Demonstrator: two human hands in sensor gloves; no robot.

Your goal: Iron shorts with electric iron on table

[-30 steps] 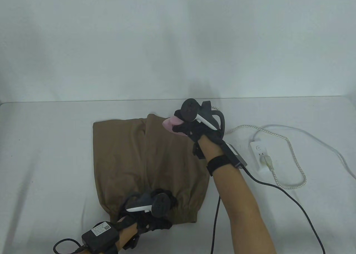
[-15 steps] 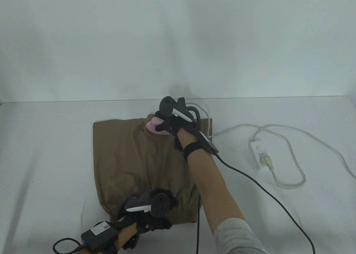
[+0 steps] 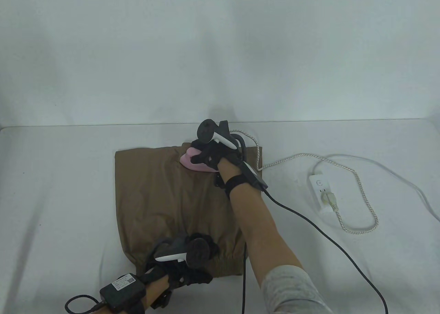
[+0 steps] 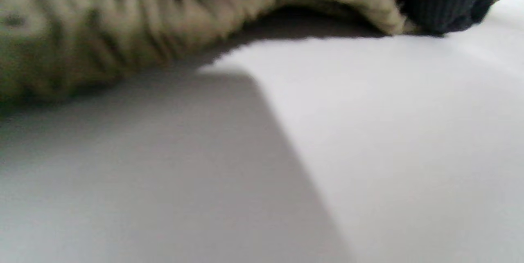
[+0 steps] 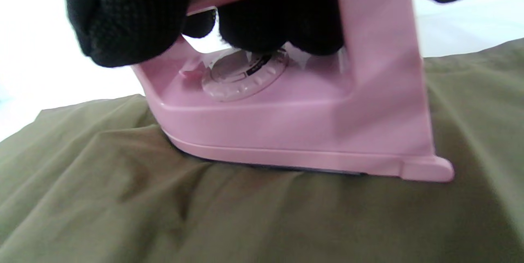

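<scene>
The shorts (image 3: 178, 204) lie flat on the worktop (image 3: 62, 190), toward its near edge and slightly left of centre, with the gathered waistband at the near side and the leg hems toward the far edge. The cloth is thin, soft and still creased; it is judged light and apt to slide or bunch under a moving soleplate unless it is held down at an edge.

The iron (image 5: 294, 132) is a small pink unit sitting soleplate-down on the far part of the shorts, near the middle of the hem side. It is judged rigid, moderately light and hot underneath, so the top handle is the only sound place to take hold.

The right hand (image 3: 220, 156) has its grip wrapped around that handle; in the right wrist view the gloved fingers (image 5: 127, 17) curl under the handle above the dial. The forearm reaches diagonally from the near edge across the right side of the garment.

The left hand (image 3: 192, 259) rests on the waistband at the near edge, apparently pinning it. Whether its grip pinches cloth or merely presses flat cannot be told.

The iron's braided cord (image 3: 357, 183) runs to a power strip (image 3: 321, 193) toward the right edge of the worktop.
</scene>
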